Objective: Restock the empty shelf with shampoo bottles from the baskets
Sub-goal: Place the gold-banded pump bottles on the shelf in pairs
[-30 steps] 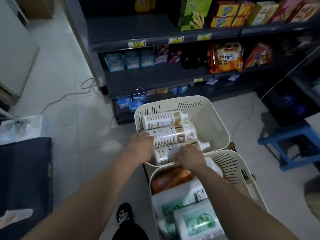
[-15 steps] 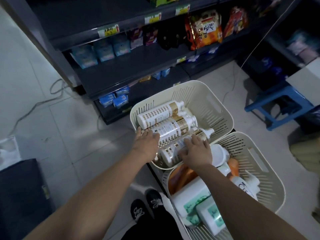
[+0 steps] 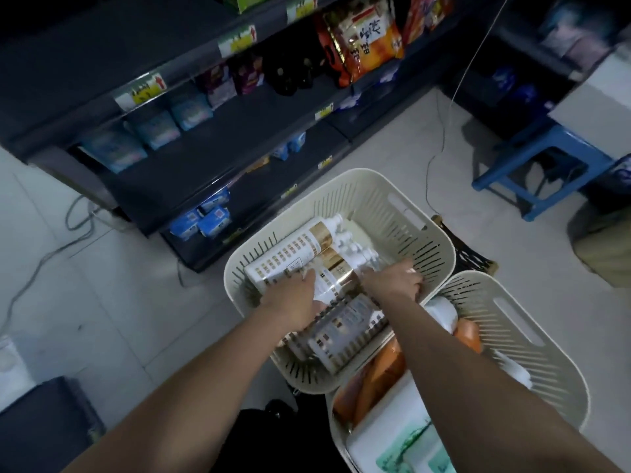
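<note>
Three white-and-gold shampoo bottles [image 3: 293, 254] lie on their sides in the far basket [image 3: 409, 213], which stands on the pale floor [image 3: 102, 302] before the dark shelf unit [image 3: 239, 131]. The left hand [image 3: 293, 298] has its fingers curled over the base end of the middle bottle [image 3: 338, 275]. The right hand [image 3: 392, 278] has its fingers curled round the cap end, close to the basket wall. The near basket [image 3: 532, 336] touches the far one and holds orange bottles [image 3: 379, 373]. A blue stool [image 3: 532, 165] stands to the right.

1. Floor [image 3: 102, 302], pale tile: blue stool [image 3: 546, 155] at right, grey cable [image 3: 41, 264] at left, dark shelf unit [image 3: 256, 131] at the back.
2. Shelf boards: blue packs [image 3: 160, 129] at left, orange snack bag [image 3: 362, 35] at right.
3. Far basket [image 3: 440, 247]: white-and-gold bottles [image 3: 290, 257] lying flat.
4. Near basket [image 3: 546, 353]: orange and white packs.
</note>
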`<move>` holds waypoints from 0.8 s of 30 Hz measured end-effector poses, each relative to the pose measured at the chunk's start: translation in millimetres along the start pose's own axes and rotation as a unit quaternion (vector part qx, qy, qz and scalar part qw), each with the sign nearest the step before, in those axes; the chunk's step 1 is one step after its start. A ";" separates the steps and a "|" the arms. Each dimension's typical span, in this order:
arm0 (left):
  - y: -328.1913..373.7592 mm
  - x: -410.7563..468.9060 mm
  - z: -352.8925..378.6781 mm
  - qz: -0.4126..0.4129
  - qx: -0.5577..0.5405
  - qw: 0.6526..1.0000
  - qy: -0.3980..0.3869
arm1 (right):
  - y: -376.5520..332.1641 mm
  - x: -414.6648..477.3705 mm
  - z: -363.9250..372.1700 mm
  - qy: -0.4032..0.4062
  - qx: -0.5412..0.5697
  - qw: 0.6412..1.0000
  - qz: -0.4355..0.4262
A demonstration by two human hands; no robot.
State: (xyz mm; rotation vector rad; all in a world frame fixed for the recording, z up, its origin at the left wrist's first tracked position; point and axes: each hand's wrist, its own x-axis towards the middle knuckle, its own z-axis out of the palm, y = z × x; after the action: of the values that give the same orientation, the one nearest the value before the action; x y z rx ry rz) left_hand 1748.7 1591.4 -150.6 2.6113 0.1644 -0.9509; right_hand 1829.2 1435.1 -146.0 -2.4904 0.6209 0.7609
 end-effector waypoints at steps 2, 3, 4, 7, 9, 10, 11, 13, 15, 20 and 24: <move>3.0 7.8 -2.0 -0.006 -0.033 0.999 -0.011 | -8.7 10.9 2.8 -0.012 0.044 0.997 0.066; 2.5 11.8 -3.6 -0.004 -0.050 0.999 -0.021 | -10.2 15.7 3.5 -0.010 0.060 0.995 0.083; 1.1 16.0 -5.5 -0.003 -0.068 0.997 -0.032 | -9.0 19.9 4.7 -0.001 0.066 0.994 0.089; -4.9 26.3 -13.3 0.017 -0.110 0.992 -0.059 | -1.2 23.9 10.1 0.037 0.059 0.995 0.065; -9.8 28.7 -17.5 0.022 -0.144 0.987 -0.069 | 2.1 21.2 15.4 0.060 0.095 0.993 0.046; -13.0 28.6 -18.8 0.020 -0.171 0.983 -0.072 | 2.6 18.3 18.4 0.060 0.138 0.988 0.045; -16.4 28.1 -20.1 0.019 -0.202 0.976 -0.072 | 2.5 14.9 22.3 0.051 0.195 0.978 0.045; -23.8 28.2 -21.8 0.019 -0.260 0.963 -0.063 | 1.0 5.3 27.5 0.037 0.290 0.955 0.038; -28.0 28.6 -24.3 0.017 -0.290 0.955 -0.063 | 1.0 -1.4 32.4 0.057 0.329 0.942 0.030; -27.8 32.8 -25.8 -0.003 -0.306 0.948 -0.084 | 1.0 -20.6 51.2 0.047 0.368 0.916 0.149; -26.0 28.7 -24.0 0.008 -0.292 0.951 -0.103 | 7.3 -38.6 64.4 0.012 0.439 0.872 0.216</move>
State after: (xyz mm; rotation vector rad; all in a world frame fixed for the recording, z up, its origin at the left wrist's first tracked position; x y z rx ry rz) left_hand 1779.2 1624.1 -159.4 1.9583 0.3158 -0.9817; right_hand 1771.0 1475.0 -172.6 -1.5309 1.2298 0.4300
